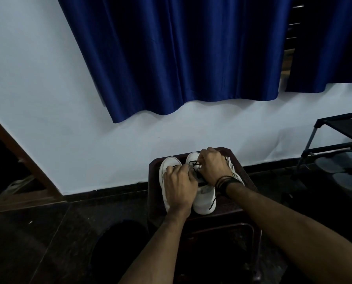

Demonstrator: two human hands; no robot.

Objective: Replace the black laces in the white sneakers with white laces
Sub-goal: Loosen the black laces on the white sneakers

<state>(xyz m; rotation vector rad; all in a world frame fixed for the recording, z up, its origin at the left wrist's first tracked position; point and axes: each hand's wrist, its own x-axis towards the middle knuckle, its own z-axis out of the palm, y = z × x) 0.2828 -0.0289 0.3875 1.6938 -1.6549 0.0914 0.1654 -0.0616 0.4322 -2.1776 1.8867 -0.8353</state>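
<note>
Dim room, blue curtain beyond: on a dark wooden stool, my left hand and right hand pinch black laces on the right white sneaker, unlacing; next, pulling them free.

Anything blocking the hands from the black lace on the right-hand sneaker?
Nothing visible. Both the left hand and right hand are already on the sneaker, fingers at the black lace. The white laces lie beside it, clear of the work.
</note>
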